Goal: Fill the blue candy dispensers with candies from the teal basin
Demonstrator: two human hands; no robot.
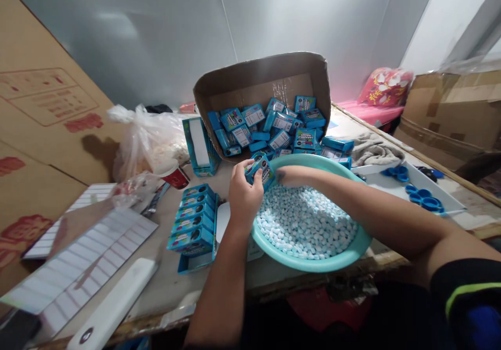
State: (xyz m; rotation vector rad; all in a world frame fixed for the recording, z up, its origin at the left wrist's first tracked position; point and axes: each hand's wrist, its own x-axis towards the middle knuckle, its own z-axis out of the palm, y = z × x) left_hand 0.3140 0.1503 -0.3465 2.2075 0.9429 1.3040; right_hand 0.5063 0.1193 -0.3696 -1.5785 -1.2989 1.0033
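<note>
My left grip [246, 189] is closed around a small blue box [266, 174], thumb across its printed face, holding it tilted at the far left rim of the turquoise basin [313, 265]. My right grip [293, 176] is down inside the basin, at the pale blue and white pellets [305, 222]; it is blurred, so I cannot tell how far open it is or whether it has hold of any. Left of the basin, a row of blue boxes [192, 222] stands in a tray on the surface [162, 245]; beyond, more lie jumbled in a tipped carton [254, 90].
</note>
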